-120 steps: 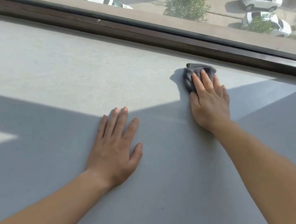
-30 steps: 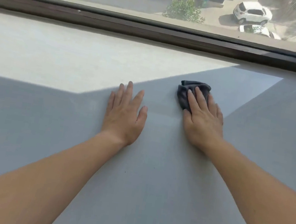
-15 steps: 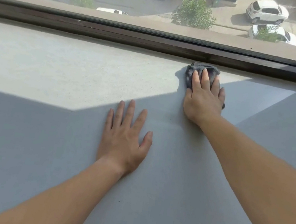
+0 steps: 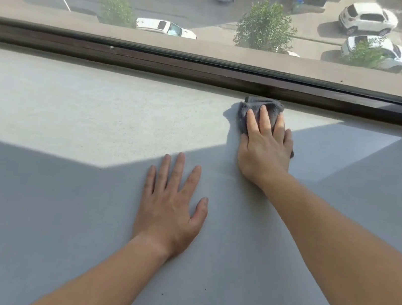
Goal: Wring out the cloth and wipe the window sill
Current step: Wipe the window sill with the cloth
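Nearest, the left hand [image 4: 169, 210] lies palm down on the shaded part of the window sill [image 4: 71, 106], its fingers [image 4: 177, 172] straight, slightly spread and holding nothing. It has hardly shifted from half a second ago and seems to serve as a brace.

Farther out, the right hand [image 4: 264, 151] presses the grey cloth [image 4: 256, 105] flat onto the sill. Its fingers are extended over the bunched fabric, not curled round it. The cloth now sits at the sill's far edge, touching or just short of the dark window frame [image 4: 156, 60], in the sunlit patch.

A second ago the cloth lay nearer, in shadow and level with the left hand. It has since been pushed away to the frame. That reads as one outward wiping stroke reaching its end, so the wiping is under way and the wringing is likely done.

Four seconds ago the cloth sat a little short of the frame, which suggests repeated passes over this strip.
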The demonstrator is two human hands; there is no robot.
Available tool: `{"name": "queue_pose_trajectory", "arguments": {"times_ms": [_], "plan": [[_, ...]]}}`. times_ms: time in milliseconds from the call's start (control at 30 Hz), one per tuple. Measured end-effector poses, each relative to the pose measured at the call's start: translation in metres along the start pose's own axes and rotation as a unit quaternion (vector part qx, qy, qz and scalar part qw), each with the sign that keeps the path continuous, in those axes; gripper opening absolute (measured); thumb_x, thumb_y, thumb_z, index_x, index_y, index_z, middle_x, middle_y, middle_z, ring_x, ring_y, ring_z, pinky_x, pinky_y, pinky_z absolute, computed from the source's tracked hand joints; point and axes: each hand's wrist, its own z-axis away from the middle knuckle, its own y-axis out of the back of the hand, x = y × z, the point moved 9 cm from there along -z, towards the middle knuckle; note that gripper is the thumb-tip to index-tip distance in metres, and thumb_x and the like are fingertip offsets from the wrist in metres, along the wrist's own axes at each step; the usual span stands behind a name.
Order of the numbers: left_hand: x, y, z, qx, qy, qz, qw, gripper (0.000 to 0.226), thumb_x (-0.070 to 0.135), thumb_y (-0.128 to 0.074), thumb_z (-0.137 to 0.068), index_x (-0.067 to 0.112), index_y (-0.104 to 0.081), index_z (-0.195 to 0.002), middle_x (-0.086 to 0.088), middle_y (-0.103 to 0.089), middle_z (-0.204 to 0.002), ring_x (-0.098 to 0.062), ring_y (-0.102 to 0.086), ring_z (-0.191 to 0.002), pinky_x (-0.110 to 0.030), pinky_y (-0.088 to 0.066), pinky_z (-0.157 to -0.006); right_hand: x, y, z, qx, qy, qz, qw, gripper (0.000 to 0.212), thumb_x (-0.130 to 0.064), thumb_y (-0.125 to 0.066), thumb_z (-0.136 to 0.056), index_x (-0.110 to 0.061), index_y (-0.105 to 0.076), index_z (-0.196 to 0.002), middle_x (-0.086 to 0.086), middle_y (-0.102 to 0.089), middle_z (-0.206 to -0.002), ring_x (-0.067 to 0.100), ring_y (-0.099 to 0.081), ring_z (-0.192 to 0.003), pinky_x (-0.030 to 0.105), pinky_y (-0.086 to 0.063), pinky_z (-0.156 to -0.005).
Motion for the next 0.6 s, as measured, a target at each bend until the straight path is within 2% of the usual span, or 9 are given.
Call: {"name": "queue_pose_trajectory", "arguments": {"times_ms": [67, 133, 267, 333, 400, 533, 600], "plan": [[0.0, 0.001, 0.0, 0.0, -0.002, 0.004, 1.0, 0.072, 0.061, -0.01, -0.091, 0.035, -0.008, -0.159, 0.001, 0.014, -0.167, -0.018, 0.023, -0.151, -0.045, 0.01, -0.123, -0.02, -0.006, 0.021, -0.018, 0.095, 0.019, 0.995, 0.056, -0.041, -0.025, -0.104, -0.037, -0.012, -0.159, -0.01, -0.004, -0.168, 0.025, 0.004, -0.155, 0.045, 0.0, -0.124], [0.0, 0.001, 0.0, 0.004, -0.005, 0.007, 1.0, 0.072, 0.06, -0.011, -0.092, 0.034, -0.009, -0.159, 0.001, 0.012, -0.167, -0.018, 0.021, -0.152, -0.045, 0.009, -0.123, -0.004, 0.0, 0.016, -0.027, 0.123, 0.024, 0.992, 0.055, -0.041, -0.026, -0.104, -0.039, -0.014, -0.158, -0.014, -0.006, -0.168, 0.02, 0.002, -0.155, 0.041, -0.002, -0.124], [-0.002, -0.001, 0.0, 0.007, -0.004, 0.001, 1.0, 0.072, 0.06, -0.014, -0.092, 0.034, -0.011, -0.158, 0.0, 0.009, -0.167, -0.02, 0.017, -0.153, -0.045, 0.008, -0.123, 0.065, 0.02, -0.018, -0.014, -0.015, 0.006, 1.0, 0.056, -0.039, -0.026, -0.105, -0.036, -0.012, -0.159, -0.01, -0.004, -0.169, 0.022, 0.003, -0.155, 0.041, -0.002, -0.124], [-0.002, -0.002, 0.0, 0.003, -0.002, 0.002, 1.0, 0.073, 0.06, -0.012, -0.091, 0.034, -0.009, -0.158, 0.001, 0.011, -0.167, -0.019, 0.02, -0.152, -0.045, 0.009, -0.123, 0.064, 0.019, -0.01, -0.011, -0.044, -0.004, 0.999, 0.057, -0.039, -0.024, -0.105, -0.035, -0.009, -0.16, -0.01, -0.001, -0.169, 0.022, 0.007, -0.155, 0.042, 0.002, -0.124], [-0.002, -0.001, -0.001, 0.003, -0.001, 0.003, 1.0, 0.073, 0.061, -0.012, -0.09, 0.034, -0.009, -0.159, 0.001, 0.012, -0.167, -0.019, 0.02, -0.152, -0.045, 0.009, -0.123, 0.049, 0.012, 0.016, -0.007, -0.031, -0.003, 0.999, 0.057, -0.04, -0.023, -0.105, -0.035, -0.007, -0.16, -0.009, 0.002, -0.169, 0.022, 0.01, -0.154, 0.042, 0.004, -0.124], [-0.002, 0.0, 0.001, 0.0, 0.004, -0.006, 1.0, 0.074, 0.061, -0.009, -0.089, 0.035, -0.007, -0.159, 0.001, 0.013, -0.167, -0.018, 0.021, -0.152, -0.044, 0.01, -0.123, 0.045, 0.007, 0.047, -0.042, 0.079, 0.021, 0.996, 0.058, -0.04, -0.024, -0.104, -0.039, -0.008, -0.159, -0.016, 0.002, -0.168, 0.017, 0.009, -0.154, 0.039, 0.003, -0.124], [-0.002, -0.001, 0.001, -0.002, 0.003, -0.006, 1.0, 0.074, 0.061, -0.01, -0.089, 0.034, -0.008, -0.159, 0.001, 0.012, -0.167, -0.018, 0.02, -0.152, -0.044, 0.009, -0.123, 0.073, 0.013, 0.027, -0.047, 0.034, 0.009, 0.998, 0.057, -0.039, -0.026, -0.105, -0.04, -0.01, -0.159, -0.016, 0.001, -0.168, 0.015, 0.009, -0.154, 0.039, 0.002, -0.124]]}}
